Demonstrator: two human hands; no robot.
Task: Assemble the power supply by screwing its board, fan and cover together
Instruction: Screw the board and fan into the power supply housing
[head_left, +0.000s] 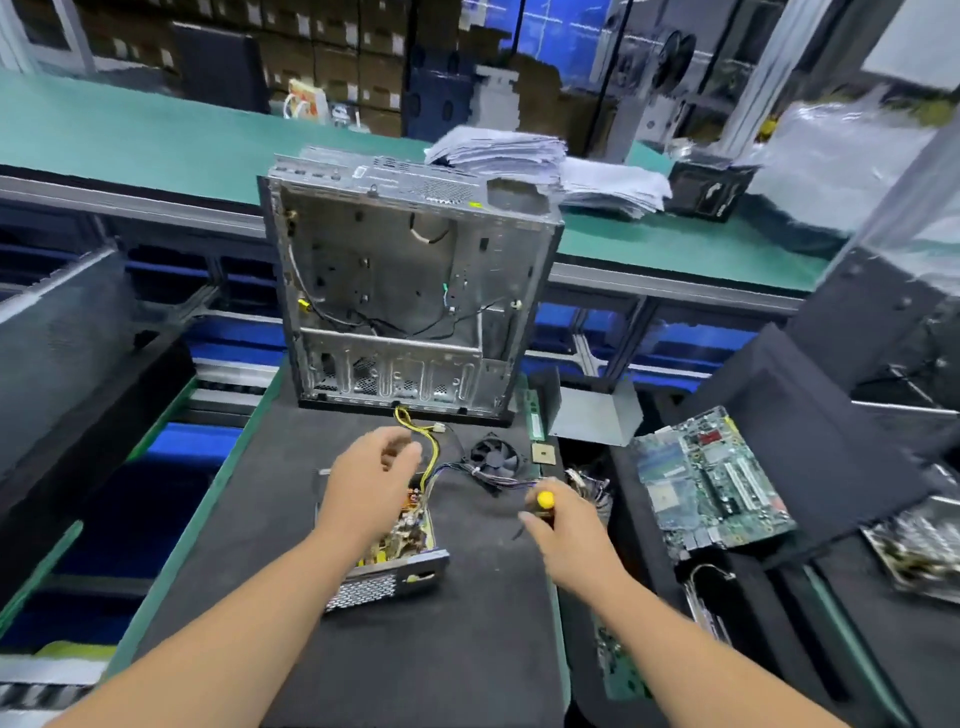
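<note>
- The left hand (371, 480) hovers over the open power supply (387, 551), fingers loosely curled and holding nothing I can make out; whether it touches the board is hidden under the palm.
- The right hand (558, 525) grips a screwdriver (544, 500) with a yellow cap, well to the right of the unit, tip pointing down toward the counter (467, 649).
- The power supply sits on the dark counter mat right in front of the person: an open metal shell with a perforated near wall, the board (402, 527) lying inside it.
- Handling, as I judge it: the shell is stiff sheet metal, fairly light, with thin edges; best held by its outer walls. The board looks fragile, so steady it by its edges, not the components.
- The fan (493, 458) lies loose beyond the right hand, tethered by a cable bundle (431, 462) of yellow and dark wires; light plastic, hold it by the frame. The floppy wires could snag a screw hole or get trapped under the cover.
- A bent grey metal sheet (592, 415), probably the cover, stands further back on the right.
- An empty computer case (405, 291) stands upright behind the work area, limiting reach forward.
- A green motherboard (711, 483) rests tilted at right, a paper stack (545, 166) on the far counter.
</note>
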